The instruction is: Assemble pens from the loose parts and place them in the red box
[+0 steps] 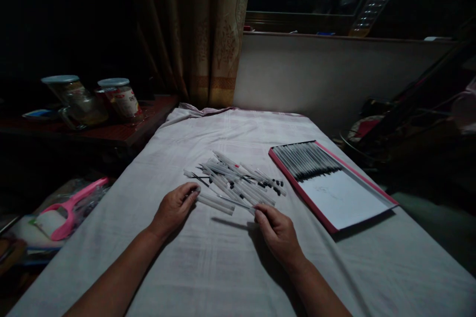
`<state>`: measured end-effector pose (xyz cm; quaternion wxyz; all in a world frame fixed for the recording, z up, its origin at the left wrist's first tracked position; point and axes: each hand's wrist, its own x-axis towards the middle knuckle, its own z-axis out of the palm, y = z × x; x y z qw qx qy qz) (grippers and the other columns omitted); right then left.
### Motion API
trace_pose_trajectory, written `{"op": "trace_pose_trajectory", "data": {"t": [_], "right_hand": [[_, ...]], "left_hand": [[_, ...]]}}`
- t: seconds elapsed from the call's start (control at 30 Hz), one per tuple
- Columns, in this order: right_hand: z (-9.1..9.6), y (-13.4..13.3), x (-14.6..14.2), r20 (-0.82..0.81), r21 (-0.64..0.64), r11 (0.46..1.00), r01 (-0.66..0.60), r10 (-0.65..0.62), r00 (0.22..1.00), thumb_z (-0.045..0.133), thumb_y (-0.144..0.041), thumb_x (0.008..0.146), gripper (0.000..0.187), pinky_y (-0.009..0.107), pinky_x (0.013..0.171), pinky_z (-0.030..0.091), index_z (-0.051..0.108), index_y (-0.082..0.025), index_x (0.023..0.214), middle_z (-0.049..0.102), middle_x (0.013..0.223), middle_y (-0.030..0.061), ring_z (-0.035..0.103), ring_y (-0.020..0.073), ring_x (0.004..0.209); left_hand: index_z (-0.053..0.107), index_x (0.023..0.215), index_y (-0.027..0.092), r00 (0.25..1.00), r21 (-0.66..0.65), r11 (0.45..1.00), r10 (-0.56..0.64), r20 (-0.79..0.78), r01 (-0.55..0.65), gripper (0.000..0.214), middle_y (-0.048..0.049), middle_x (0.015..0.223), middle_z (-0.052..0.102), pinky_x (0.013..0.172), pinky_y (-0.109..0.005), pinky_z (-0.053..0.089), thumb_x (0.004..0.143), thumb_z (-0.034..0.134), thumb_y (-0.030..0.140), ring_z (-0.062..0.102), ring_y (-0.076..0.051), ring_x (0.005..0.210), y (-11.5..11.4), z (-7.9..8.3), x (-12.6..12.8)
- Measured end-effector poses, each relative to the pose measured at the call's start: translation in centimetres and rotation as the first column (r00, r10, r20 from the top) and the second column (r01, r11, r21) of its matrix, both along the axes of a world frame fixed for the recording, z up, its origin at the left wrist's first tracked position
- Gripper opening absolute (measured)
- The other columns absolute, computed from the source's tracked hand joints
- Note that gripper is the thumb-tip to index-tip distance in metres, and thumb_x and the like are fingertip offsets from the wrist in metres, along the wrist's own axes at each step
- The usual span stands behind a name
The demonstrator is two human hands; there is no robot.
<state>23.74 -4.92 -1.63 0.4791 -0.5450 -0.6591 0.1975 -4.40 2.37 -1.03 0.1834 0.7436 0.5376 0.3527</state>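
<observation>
My left hand [176, 205] is closed in a pinch at the left end of a translucent pen barrel [216, 202]. A second barrel lies close alongside, and I cannot tell whether the fingers touch it too. My right hand [277, 230] is closed around the end of a thin pen refill [238, 202], which points left towards the left hand and casts a shadow on the cloth. Just beyond both hands is a loose pile of pen barrels [223, 171], mixed with dark refills and small black caps [277, 190].
A shallow pink-edged box [357, 200] at the right holds a row of pens [307, 158]. White cloth [208, 267] covers the table. Left of it stand jars [121, 99] and a glass mug [84, 111] on a dark table, with a pink-handled item [69, 213] lower down.
</observation>
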Motion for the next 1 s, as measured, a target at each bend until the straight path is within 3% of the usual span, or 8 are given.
{"op": "trace_pose_trajectory", "data": {"t": [0.17,0.27,0.43,0.6,0.7,0.8,1.0], "right_hand": [[0.4,-0.2,-0.1,0.0,0.008,1.0,-0.012,0.012,1.0,0.052,-0.029,0.09,0.022,0.025,0.062,0.054,0.071,-0.018,0.094,0.073,0.076,0.005,0.068,0.0162,0.065],[0.5,-0.3,-0.2,0.016,0.0,1.0,-0.019,0.019,1.0,0.051,-0.029,0.09,0.022,0.025,0.062,0.054,0.071,-0.019,0.094,0.072,0.076,0.0051,0.068,0.0164,0.066],[0.6,-0.4,-0.4,0.013,0.003,1.0,-0.013,0.013,1.0,0.052,-0.028,0.089,0.021,0.024,0.06,0.054,0.071,-0.02,0.093,0.071,0.072,0.004,0.067,0.0163,0.062],[0.8,-0.5,-0.5,0.023,0.019,0.999,-0.044,0.043,0.999,0.053,-0.026,0.09,0.019,0.023,0.058,0.054,0.071,-0.02,0.093,0.07,0.069,0.0033,0.067,0.0157,0.06],[0.9,-0.6,-0.5,0.029,0.03,0.999,-0.045,0.044,0.999,0.053,-0.025,0.09,0.019,0.023,0.057,0.054,0.071,-0.02,0.094,0.071,0.071,0.0037,0.067,0.0156,0.06],[0.8,-0.6,-0.5,0.037,0.035,0.999,-0.04,0.039,0.999,0.053,-0.025,0.09,0.018,0.023,0.058,0.054,0.071,-0.02,0.095,0.072,0.072,0.0043,0.068,0.016,0.062],[0.9,-0.9,-0.5,0.039,0.035,0.999,-0.038,0.036,0.999,0.053,-0.023,0.091,0.018,0.022,0.057,0.054,0.07,-0.019,0.096,0.072,0.072,0.0047,0.069,0.0158,0.062]], "left_hand": [[0.067,0.099,0.02,0.983,0.025,0.985,-0.17,0.071,0.169,0.023,-0.0049,0.095,0.073,0.08,-0.029,0.054,0.09,0.053,0.035,0.068,-0.018,0.084,-1.1,0.5,1.9],[0.066,0.102,0.021,0.972,-0.044,0.979,-0.191,0.135,0.198,0.022,-0.0044,0.093,0.073,0.077,-0.029,0.055,0.09,0.054,0.033,0.069,-0.017,0.081,-1.4,0.7,2.3],[0.057,0.12,0.021,0.892,-0.257,0.941,-0.089,0.444,0.222,0.034,-0.0035,0.091,0.072,0.07,-0.028,0.056,0.091,0.052,0.039,0.067,-0.014,0.072,-1.7,0.7,2.9],[0.05,0.101,0.021,0.709,-0.411,0.871,0.109,0.696,0.269,0.037,-0.0064,0.098,0.072,0.058,-0.024,0.053,0.083,0.063,0.051,0.066,-0.014,0.07,-1.6,1.2,3.5],[0.046,0.095,0.022,0.621,-0.483,0.815,0.205,0.757,0.319,0.044,-0.007,0.104,0.072,0.05,-0.021,0.049,0.078,0.068,0.055,0.065,-0.012,0.064,-1.6,1.6,3.8],[0.05,0.093,0.02,0.548,-0.517,0.774,0.27,0.792,0.366,0.047,-0.0038,0.098,0.07,0.045,-0.018,0.046,0.071,0.076,0.053,0.061,-0.008,0.058,-1.6,1.7,3.9],[0.057,0.09,0.018,0.475,-0.537,0.736,0.329,0.816,0.413,0.043,0.0035,0.083,0.066,0.041,-0.012,0.04,0.067,0.082,0.043,0.056,-0.004,0.054,-2.0,2.0,4.1]]}}
